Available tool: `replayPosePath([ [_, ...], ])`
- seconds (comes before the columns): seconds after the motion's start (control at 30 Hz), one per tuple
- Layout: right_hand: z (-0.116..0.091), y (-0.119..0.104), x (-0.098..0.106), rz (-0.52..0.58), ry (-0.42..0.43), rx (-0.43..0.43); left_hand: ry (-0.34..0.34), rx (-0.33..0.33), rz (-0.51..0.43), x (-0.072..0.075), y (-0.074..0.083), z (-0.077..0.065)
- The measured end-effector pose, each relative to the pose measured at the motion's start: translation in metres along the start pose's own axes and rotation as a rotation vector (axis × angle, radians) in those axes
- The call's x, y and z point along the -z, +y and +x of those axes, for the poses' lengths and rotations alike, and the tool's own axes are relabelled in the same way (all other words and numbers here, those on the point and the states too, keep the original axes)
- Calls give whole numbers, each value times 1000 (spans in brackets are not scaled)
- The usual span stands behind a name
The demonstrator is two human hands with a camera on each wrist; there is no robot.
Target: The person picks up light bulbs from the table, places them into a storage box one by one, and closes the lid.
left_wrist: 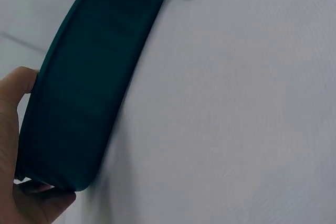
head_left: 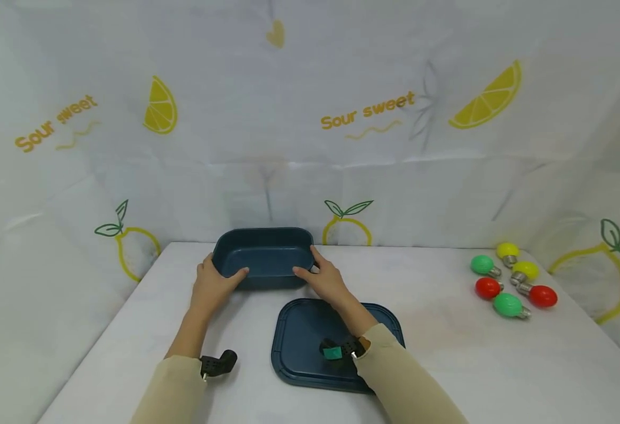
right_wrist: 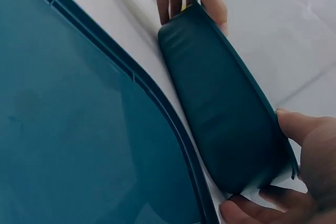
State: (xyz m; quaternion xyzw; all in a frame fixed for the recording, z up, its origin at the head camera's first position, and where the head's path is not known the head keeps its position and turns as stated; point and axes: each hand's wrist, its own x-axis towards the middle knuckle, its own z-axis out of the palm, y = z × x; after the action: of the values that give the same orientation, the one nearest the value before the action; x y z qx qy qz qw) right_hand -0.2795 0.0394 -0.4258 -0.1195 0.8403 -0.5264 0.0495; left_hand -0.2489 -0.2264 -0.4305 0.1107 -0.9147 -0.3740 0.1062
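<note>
A dark blue rectangular plastic box (head_left: 264, 257) without its cover is at the far side of the table, its inside facing me. My left hand (head_left: 215, 287) grips its left end, thumb on the near rim and fingers round the side. At the opposite end my right hand (head_left: 327, 281) holds it the same way. The right wrist view shows both hands on the box (right_wrist: 226, 103), thumbs at the rim and fingers under the ends. A matching blue lid (head_left: 310, 338) lies on the table below my right forearm, its grooved edge upward.
Several bulbs in red, green and yellow lie at the table's right, among them a red bulb (head_left: 543, 296) and a green bulb (head_left: 508, 305). The white-covered table (head_left: 437, 365) ends at a white sheet (head_left: 267, 135) printed with lemons behind it.
</note>
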Motion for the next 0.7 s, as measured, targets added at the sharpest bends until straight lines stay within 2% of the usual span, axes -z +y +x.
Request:
replayPosePath([
  [0.17, -8, 12, 22, -6, 11, -8, -41, -1, -120, -17, 14, 0],
  [0.23, -10, 15, 30, 1, 18, -19, -54, -3, -107, -22, 20, 0],
  [0.47, -19, 29, 47, 56, 9, -73, -72, -79, 67, -37, 30, -3],
  [0.57, -25, 37, 58, 47, 3, -71, -67, -89, 53, -49, 37, -6],
  [0.7, -31, 44, 84, 17, 56, -74, -84, -127, 10, -69, 58, -6],
])
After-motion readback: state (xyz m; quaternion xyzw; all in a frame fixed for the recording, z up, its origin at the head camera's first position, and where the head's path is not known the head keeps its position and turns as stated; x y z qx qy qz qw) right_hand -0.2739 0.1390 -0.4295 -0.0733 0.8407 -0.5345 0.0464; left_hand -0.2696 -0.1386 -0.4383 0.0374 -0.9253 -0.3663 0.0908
